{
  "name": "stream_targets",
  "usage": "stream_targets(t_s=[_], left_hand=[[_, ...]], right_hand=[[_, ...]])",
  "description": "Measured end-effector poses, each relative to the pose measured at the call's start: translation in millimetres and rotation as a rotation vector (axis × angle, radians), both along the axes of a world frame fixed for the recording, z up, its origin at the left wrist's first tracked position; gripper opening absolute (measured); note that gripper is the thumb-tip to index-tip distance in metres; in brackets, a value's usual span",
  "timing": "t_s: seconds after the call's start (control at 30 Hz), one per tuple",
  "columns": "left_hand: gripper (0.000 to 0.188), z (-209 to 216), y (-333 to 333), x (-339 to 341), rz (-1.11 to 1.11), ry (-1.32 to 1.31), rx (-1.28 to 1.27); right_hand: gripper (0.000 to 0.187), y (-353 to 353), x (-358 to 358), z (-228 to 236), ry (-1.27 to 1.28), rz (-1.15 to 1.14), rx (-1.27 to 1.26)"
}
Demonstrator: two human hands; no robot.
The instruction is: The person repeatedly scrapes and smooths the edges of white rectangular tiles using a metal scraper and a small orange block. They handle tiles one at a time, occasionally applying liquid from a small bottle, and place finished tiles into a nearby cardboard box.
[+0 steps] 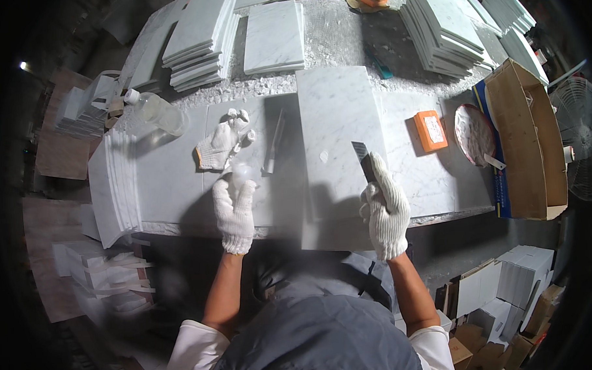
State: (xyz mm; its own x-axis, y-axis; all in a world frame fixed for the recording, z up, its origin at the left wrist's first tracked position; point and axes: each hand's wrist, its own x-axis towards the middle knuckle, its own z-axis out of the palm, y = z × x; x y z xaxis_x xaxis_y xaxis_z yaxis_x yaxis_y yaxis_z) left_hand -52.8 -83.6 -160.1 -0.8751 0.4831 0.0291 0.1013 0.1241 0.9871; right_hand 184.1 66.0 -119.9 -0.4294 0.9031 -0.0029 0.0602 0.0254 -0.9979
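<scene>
Dark blade (362,160) gripped in right hand (386,211), above marble slab (337,121).

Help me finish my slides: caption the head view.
Gloved right hand holds a dark flat tool over a pale slab; gloved left hand holds a translucent object.

The left hand (234,214) and the right hand (388,208) wore matching gloves (386,235), white and rib-knit, snug at the wrist. Between them and the short white sleeves (194,355) the forearms (223,293) were bare. I saw a creased, dark grey-blue garment (314,344) over the trunk and, past it, paler grey cloth (325,275).
</scene>
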Motion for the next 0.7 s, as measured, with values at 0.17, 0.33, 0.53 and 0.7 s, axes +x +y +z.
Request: stream_targets(t_s=[0.17,0.33,0.53,0.7], left_hand=[[0.046,21,29,10,-0.207,-0.188,0.165],[0.058,32,50,18,-0.384,-0.481,0.276],[0.05,48,46,20,-0.45,-0.328,0.024],[0.054,62,41,19,-0.415,-0.264,-0.163]], right_hand=[[0.075,-3,4,-8,0.011,0.022,0.127],[0.058,-2,3,-2,0.072,-0.01,0.289],[0.063,0,8,3,-0.019,0.024,0.264],[0.074,2,6,1,0.006,-0.008,0.314]])
